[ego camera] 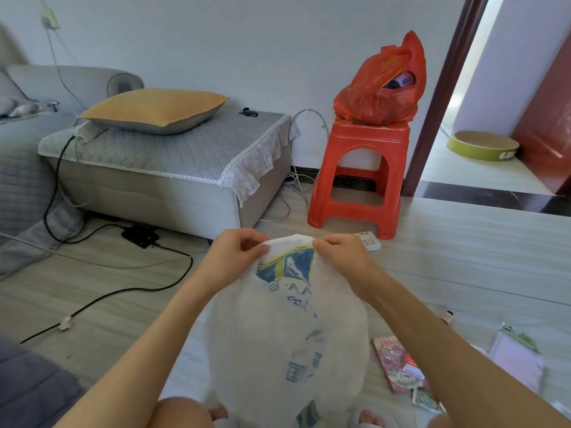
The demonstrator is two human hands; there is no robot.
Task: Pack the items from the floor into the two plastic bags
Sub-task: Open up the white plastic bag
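Left hand: the left hand (237, 254) pinches the top edge of the white plastic bag (287, 335), fingers curled on the rim.
Right hand: the right hand (341, 253) pinches the same rim just beside it, thumb and fingers pressed on the film.
Bag: it hangs from both hands, long axis running down toward the person's knees; the mouth looks not yet parted, so my guess is the hands must pull apart sideways to open it.
Second bag: a red plastic bag (381, 88) with something already inside sits on the red stool (363, 177), well beyond the hands.
Items left on the floor: a colourful book (392, 362), a spiral notebook (516, 359) and loose packets lie low on the right, nearer the right hand; a small white box (369, 241) lies just past the right hand by the stool's foot.
In the way: the hanging bag itself hides the floor under it; what lies there I cannot tell.
Around: a grey sofa (173, 168) with an orange cushion (154, 109), and a black cable (102, 299) across the floor on the left, apart from the items.
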